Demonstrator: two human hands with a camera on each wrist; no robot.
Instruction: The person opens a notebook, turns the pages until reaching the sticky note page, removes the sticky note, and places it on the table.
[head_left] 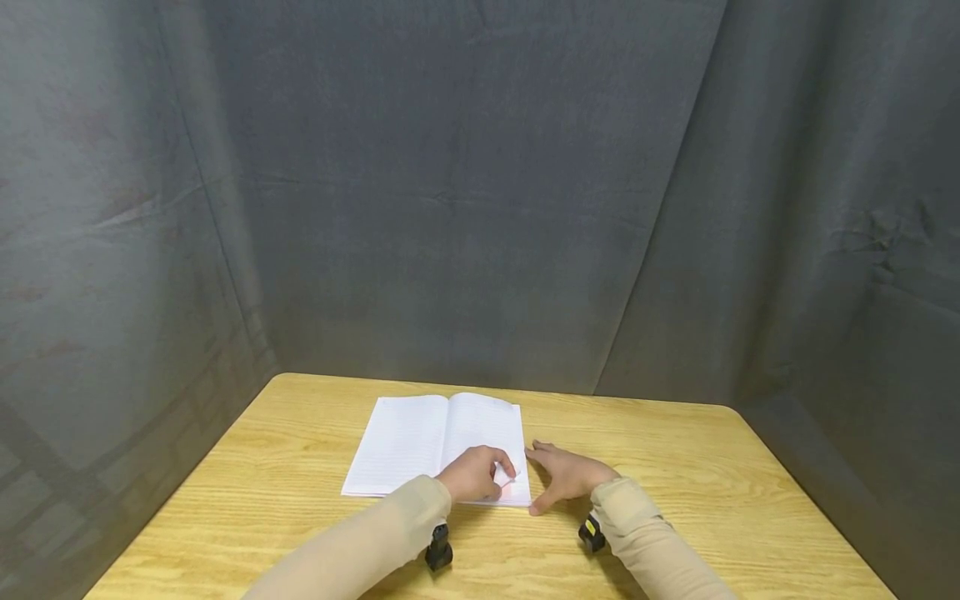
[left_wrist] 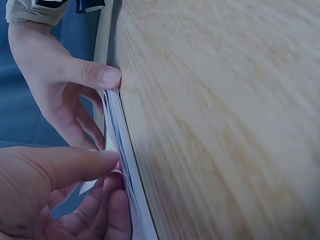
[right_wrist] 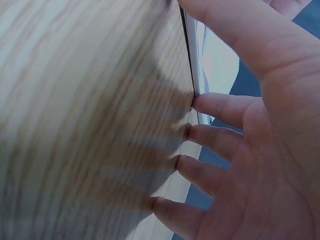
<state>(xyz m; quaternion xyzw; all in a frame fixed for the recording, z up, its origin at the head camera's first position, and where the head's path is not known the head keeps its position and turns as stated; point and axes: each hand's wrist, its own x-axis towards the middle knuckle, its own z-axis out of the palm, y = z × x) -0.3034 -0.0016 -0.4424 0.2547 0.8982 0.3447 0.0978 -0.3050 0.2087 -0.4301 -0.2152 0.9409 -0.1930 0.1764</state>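
Observation:
An open notebook [head_left: 401, 437] with ruled white pages lies on the wooden table. My left hand [head_left: 471, 473] is over the lower part of its right-hand page, thumb and fingers pinching a raised white page corner [head_left: 505, 475]. The left wrist view shows this paper flap [left_wrist: 88, 187] standing out between thumb and curled fingers. Just off the notebook's right edge is my right hand [head_left: 570, 473], its fingers spread and thumb at the lower right corner. In the right wrist view its fingertips [right_wrist: 202, 102] rest on the tabletop, the index finger right against the notebook's edge.
The wooden table [head_left: 675, 467] extends to both sides of the notebook and has rounded far corners. Grey curtains [head_left: 450, 208] hang behind it and along both sides. A black wrist device [head_left: 438, 547] is strapped under the left sleeve, and another [head_left: 592, 533] under the right.

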